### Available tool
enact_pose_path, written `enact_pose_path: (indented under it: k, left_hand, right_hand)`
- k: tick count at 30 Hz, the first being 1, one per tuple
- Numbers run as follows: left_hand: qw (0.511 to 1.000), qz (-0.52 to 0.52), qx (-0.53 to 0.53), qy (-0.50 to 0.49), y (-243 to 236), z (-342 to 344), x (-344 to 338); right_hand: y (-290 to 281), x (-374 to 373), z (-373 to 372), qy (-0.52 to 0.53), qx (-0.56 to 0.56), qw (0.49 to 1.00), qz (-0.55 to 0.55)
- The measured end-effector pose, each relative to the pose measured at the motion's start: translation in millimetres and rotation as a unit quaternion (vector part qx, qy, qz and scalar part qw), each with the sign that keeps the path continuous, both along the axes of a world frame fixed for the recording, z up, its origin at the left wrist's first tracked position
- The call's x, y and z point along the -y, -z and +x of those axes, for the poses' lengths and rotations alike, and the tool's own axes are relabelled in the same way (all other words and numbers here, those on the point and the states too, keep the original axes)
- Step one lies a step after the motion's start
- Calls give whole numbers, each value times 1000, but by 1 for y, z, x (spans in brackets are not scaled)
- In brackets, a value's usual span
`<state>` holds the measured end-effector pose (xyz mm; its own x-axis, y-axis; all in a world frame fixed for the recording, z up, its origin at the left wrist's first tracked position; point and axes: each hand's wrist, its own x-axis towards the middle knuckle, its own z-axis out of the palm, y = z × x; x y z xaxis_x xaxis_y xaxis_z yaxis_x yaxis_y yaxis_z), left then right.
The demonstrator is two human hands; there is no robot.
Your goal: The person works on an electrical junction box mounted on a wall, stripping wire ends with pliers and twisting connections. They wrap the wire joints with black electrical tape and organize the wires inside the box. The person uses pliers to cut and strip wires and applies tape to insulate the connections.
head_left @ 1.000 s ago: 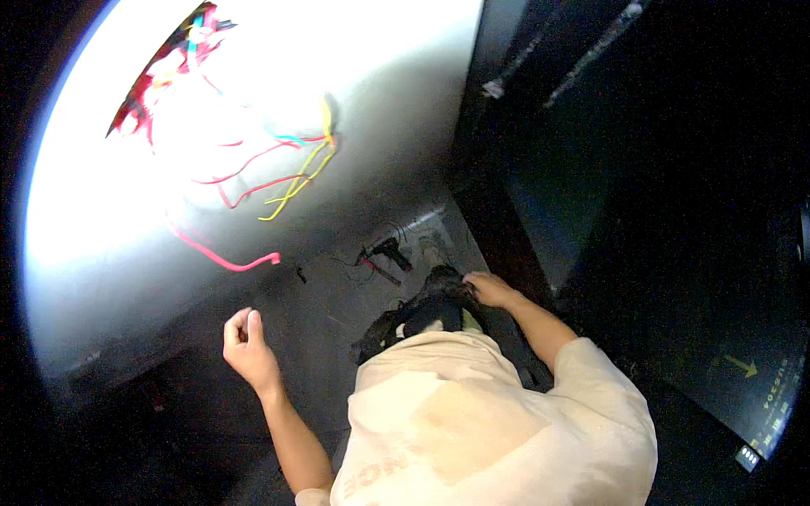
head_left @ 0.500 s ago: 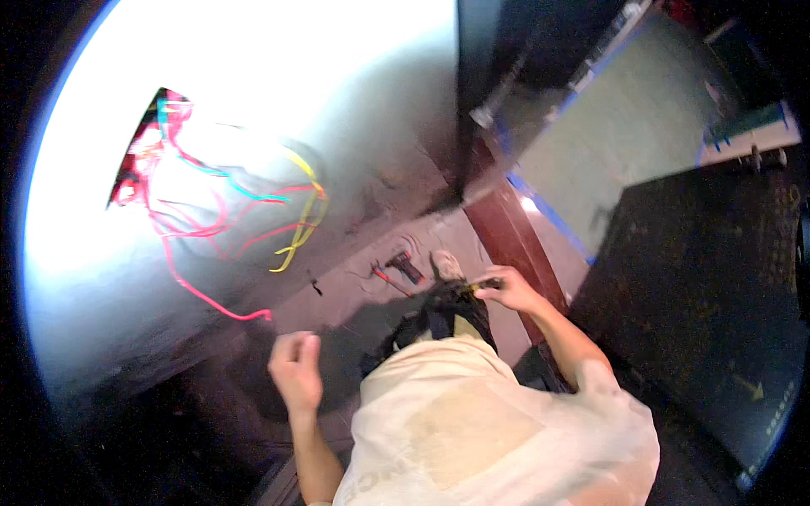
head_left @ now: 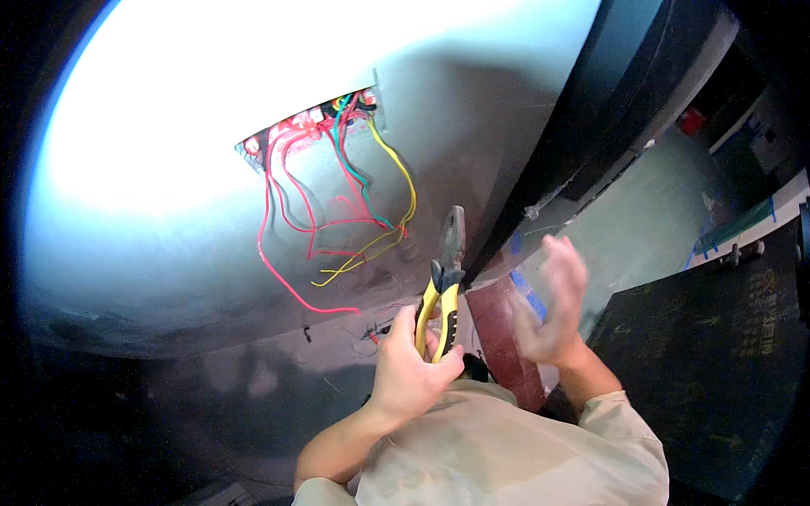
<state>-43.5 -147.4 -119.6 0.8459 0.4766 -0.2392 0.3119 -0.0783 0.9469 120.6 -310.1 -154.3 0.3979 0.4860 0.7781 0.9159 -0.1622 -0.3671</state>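
A pair of combination pliers (head_left: 448, 280) with yellow and black handles is gripped in my left hand (head_left: 407, 371). The steel jaws point up and away from me, and the handles look slightly spread. My right hand (head_left: 555, 314) is raised to the right of the pliers. It is smeared by motion, holds nothing that I can see, and its thumb stands apart from its fingers. Beyond the pliers, red wires (head_left: 285, 282), yellow wires (head_left: 411, 187) and a green wire (head_left: 348, 163) hang out of a wall box (head_left: 253, 145). Neither hand touches them.
The pale wall (head_left: 194, 244) ends at a dark vertical frame (head_left: 553, 143). A dark red threshold (head_left: 504, 325) crosses the floor by my body. At the right leans a large dark board (head_left: 700, 363). Tools, partly hidden behind my left hand, lie on the floor.
The pliers, earlier low by my right hand, are now raised in my left hand. My right hand has come up and opened. The view has turned, bringing the wall box nearer the middle.
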Motion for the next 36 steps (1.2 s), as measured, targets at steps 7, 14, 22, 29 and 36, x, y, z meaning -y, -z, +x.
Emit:
enact_pose_path:
  k: [7, 14, 22, 29, 36]
  left_hand:
    - [978, 39, 81, 188, -19, -15, -5]
    - [954, -50, 291, 52, -28, -46, -23]
    - [741, -350, 556, -140, -19, 56, -121]
    - [532, -514, 669, -68, -24, 101, -142]
    - [573, -469, 670, -55, 3, 119, -167]
  right_hand:
    - [-15, -28, -4, -226, 239, 940, -94]
    - [-34, -19, -8, -322, -127, 919, -188]
    - [-133, -62, -26, -533, 122, 821, -165]
    - [-146, -161, -50, -558, 350, 715, -233]
    - [-109, -226, -43, -524, 435, 719, -141]
